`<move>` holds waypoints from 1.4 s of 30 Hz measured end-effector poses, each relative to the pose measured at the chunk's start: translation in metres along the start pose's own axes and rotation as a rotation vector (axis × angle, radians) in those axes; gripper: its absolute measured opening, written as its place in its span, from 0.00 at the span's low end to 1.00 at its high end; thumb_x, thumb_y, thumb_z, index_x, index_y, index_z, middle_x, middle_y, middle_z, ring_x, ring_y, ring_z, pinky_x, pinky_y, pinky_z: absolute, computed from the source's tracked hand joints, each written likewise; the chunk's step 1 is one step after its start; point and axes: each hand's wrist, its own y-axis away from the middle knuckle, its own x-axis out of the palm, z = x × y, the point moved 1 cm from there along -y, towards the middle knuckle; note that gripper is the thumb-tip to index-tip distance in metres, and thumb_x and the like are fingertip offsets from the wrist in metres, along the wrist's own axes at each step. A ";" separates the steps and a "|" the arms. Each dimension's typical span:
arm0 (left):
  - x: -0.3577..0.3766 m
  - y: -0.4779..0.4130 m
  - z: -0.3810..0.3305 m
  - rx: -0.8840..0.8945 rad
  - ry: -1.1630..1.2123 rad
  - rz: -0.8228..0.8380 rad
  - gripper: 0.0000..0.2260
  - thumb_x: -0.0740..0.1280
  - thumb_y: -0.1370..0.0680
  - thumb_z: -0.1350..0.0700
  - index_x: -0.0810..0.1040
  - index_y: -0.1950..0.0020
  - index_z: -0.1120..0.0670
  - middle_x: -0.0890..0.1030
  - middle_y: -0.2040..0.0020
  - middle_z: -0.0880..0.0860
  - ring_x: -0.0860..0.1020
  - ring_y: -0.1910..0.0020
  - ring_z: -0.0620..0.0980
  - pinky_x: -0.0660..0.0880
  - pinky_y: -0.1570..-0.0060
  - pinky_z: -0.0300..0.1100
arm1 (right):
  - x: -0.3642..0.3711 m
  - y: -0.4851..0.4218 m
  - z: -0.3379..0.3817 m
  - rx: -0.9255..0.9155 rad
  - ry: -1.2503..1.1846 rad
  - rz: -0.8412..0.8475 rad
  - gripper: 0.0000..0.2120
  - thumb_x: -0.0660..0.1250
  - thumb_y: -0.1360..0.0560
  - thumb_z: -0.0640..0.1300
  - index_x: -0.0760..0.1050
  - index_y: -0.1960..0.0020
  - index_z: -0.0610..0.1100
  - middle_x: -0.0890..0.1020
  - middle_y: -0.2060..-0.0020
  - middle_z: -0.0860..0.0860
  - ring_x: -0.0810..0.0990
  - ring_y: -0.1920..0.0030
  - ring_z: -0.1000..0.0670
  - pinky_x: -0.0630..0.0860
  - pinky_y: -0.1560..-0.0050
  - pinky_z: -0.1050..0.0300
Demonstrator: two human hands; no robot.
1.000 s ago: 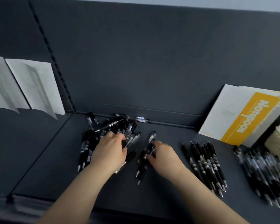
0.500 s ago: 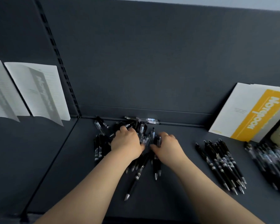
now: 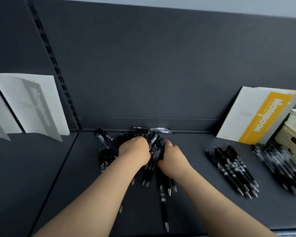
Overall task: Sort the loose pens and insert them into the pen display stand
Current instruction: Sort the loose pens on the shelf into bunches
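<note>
We held our left hand (image 3: pixel 134 152) and right hand (image 3: pixel 172 159) close together at twelve o'clock, fingers curled round black pens (image 3: pixel 155 150).

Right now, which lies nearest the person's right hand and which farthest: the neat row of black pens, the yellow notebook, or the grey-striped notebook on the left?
From the right hand, which grips loose pens:
1. Row of black pens, on the shelf just to its right.
2. Yellow notebook, leaning on the back wall, farther right.
3. Grey-striped notebook, far left, past the shelf divider.

Black pens (image 3: pixel 232 170), dark grey shelf (image 3: pixel 191 147), yellow-banded notebook (image 3: pixel 263 117)
</note>
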 end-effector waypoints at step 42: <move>0.021 0.091 -0.207 0.134 1.510 0.183 0.06 0.67 0.24 0.64 0.75 0.49 0.55 0.77 0.62 0.50 0.76 0.67 0.46 0.71 0.67 0.40 | -0.199 0.065 -0.229 0.222 -0.463 -0.212 0.15 0.71 0.29 0.48 0.68 0.66 0.44 0.71 0.75 0.49 0.68 0.76 0.52 0.61 0.75 0.61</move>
